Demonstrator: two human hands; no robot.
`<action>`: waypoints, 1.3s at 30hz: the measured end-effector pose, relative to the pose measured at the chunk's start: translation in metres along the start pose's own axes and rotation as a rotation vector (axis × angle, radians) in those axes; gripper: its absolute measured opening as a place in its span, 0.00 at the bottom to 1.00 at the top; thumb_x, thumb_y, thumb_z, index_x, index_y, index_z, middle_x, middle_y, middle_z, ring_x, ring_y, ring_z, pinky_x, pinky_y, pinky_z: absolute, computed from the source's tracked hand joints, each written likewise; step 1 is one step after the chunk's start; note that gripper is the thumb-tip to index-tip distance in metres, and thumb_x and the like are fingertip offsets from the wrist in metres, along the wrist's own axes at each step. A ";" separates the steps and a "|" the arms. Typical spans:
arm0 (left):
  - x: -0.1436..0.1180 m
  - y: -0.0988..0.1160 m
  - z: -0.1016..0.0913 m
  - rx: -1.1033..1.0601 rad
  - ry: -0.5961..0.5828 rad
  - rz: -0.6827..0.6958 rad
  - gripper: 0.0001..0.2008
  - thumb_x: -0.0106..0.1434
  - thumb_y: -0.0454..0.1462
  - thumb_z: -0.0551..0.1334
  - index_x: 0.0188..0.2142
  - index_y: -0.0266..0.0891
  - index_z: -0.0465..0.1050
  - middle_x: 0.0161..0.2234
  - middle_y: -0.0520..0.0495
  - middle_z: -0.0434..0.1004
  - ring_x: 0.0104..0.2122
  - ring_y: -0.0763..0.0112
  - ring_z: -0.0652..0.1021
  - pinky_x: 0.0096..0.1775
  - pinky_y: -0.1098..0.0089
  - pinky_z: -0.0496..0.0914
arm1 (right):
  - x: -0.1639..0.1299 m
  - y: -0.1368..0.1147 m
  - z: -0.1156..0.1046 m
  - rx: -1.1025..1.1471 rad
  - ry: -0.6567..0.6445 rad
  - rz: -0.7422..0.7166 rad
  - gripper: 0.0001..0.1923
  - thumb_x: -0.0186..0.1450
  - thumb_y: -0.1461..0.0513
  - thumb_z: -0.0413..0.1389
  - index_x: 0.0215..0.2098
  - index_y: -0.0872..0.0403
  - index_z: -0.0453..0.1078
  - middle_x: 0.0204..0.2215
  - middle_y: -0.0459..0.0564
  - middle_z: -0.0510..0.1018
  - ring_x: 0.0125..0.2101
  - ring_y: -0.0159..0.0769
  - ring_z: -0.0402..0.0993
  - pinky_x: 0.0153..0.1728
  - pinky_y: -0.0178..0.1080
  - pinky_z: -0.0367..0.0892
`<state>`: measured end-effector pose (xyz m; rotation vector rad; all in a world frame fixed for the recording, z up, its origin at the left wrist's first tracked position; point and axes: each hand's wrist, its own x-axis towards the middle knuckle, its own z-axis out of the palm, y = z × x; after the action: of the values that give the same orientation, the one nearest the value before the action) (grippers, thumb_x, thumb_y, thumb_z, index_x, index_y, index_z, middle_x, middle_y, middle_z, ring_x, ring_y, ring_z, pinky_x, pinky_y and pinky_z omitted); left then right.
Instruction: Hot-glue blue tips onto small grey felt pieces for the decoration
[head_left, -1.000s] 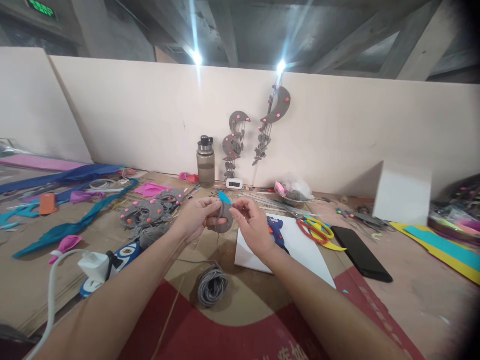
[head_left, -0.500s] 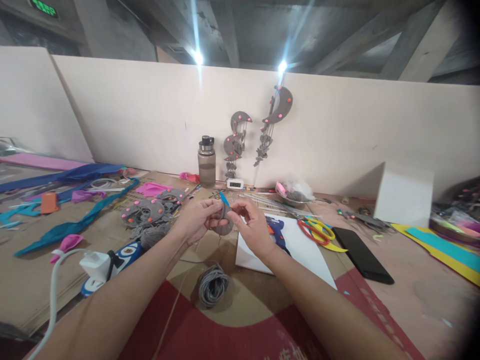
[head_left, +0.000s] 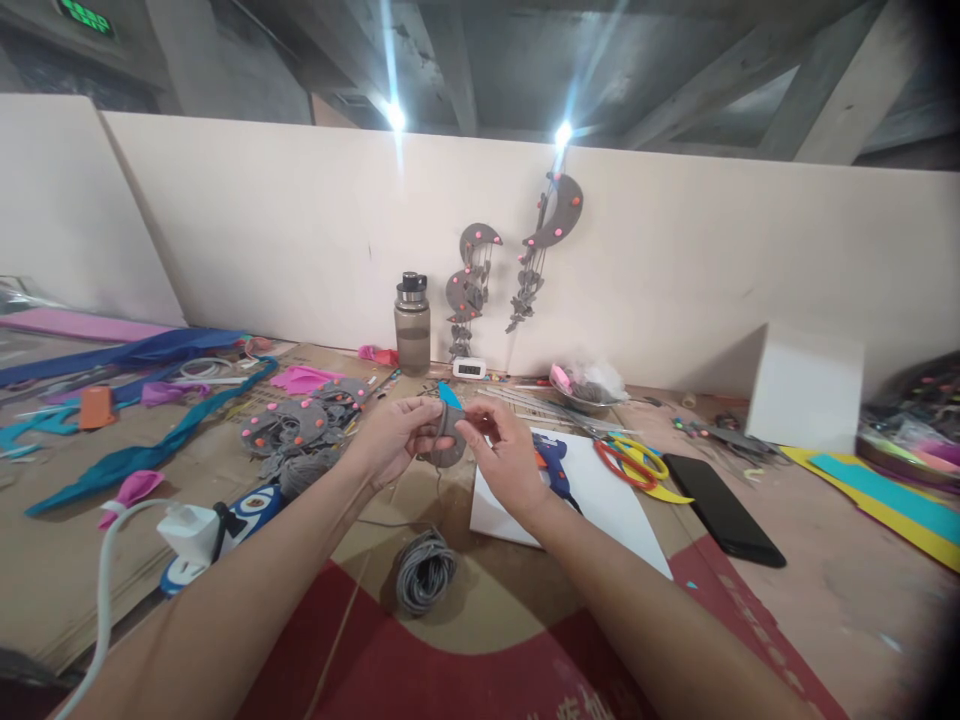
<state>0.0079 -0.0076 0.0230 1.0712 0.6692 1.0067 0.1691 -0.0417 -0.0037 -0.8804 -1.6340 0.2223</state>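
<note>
Both hands met above the counter [head_left: 825,600], raised just off it. Left hand [head_left: 390,436] was closed around the near-left edge of a grey felt piece [head_left: 448,450], thumb on top. Right hand [head_left: 506,452] pinched the piece's right side between thumb and forefinger, other fingers curled. A small blue scrap [head_left: 450,394] stood up from the top of the felt piece, touching it; whether glued or only pinched there could not be told. A thin grey thread appeared to hang from the piece toward the grey cord coil [head_left: 425,570], which lay on the counter directly below the felt piece.

Judgement: step in hand looked like fitting or threading a trimming onto the felt piece. Next move would call for a steady left-hand hold while the right fingertips made a fine adjustment at the upper edge.

Surroundings, all placed from the felt piece: blue glue gun [head_left: 553,462] just to the right, lying on a white sheet [head_left: 600,500]. Scissors with red and yellow handles [head_left: 630,458] further right, then a black phone [head_left: 721,508]. A heap of finished grey felt shapes with pink dots [head_left: 296,425] to the left. Beyond it, a water bottle [head_left: 412,322] and a small digital clock [head_left: 471,368] stood against the wall board [head_left: 675,270], where grey crescent mobiles [head_left: 551,225] hung. A white power adapter [head_left: 187,528] lay near-left.
</note>
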 end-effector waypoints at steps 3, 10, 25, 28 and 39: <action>-0.001 0.000 0.001 0.008 0.010 0.012 0.08 0.54 0.36 0.68 0.28 0.31 0.74 0.25 0.46 0.76 0.24 0.76 0.75 0.28 0.75 0.76 | -0.001 0.000 0.000 -0.037 0.002 -0.030 0.06 0.65 0.59 0.55 0.40 0.51 0.69 0.34 0.48 0.76 0.34 0.33 0.73 0.36 0.36 0.69; -0.001 0.001 0.003 0.019 0.045 0.025 0.09 0.53 0.36 0.69 0.27 0.31 0.74 0.25 0.47 0.74 0.24 0.77 0.74 0.28 0.74 0.76 | -0.003 0.002 0.002 -0.113 0.015 -0.063 0.06 0.66 0.59 0.54 0.41 0.50 0.69 0.34 0.49 0.76 0.34 0.34 0.73 0.37 0.38 0.71; -0.004 -0.002 0.006 0.133 0.049 0.105 0.16 0.49 0.43 0.71 0.25 0.33 0.72 0.25 0.52 0.70 0.26 0.77 0.73 0.34 0.70 0.76 | -0.001 0.006 0.001 -0.263 -0.080 -0.050 0.05 0.67 0.62 0.52 0.40 0.52 0.68 0.36 0.51 0.77 0.37 0.38 0.74 0.39 0.41 0.70; -0.005 -0.003 0.007 0.135 0.052 0.110 0.16 0.48 0.44 0.71 0.24 0.33 0.71 0.24 0.53 0.69 0.25 0.78 0.72 0.33 0.71 0.76 | -0.001 0.006 0.001 -0.256 -0.053 -0.034 0.04 0.67 0.61 0.53 0.39 0.52 0.68 0.34 0.50 0.77 0.36 0.37 0.74 0.38 0.40 0.70; -0.004 -0.002 0.006 0.092 0.047 0.088 0.17 0.48 0.44 0.72 0.22 0.32 0.69 0.22 0.54 0.65 0.23 0.80 0.69 0.31 0.72 0.75 | -0.006 0.008 0.003 -0.202 0.009 -0.088 0.06 0.67 0.59 0.53 0.41 0.50 0.68 0.36 0.50 0.77 0.36 0.36 0.75 0.38 0.39 0.72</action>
<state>0.0118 -0.0135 0.0232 1.1690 0.7169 1.0882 0.1702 -0.0389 -0.0138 -0.9575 -1.7027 -0.0084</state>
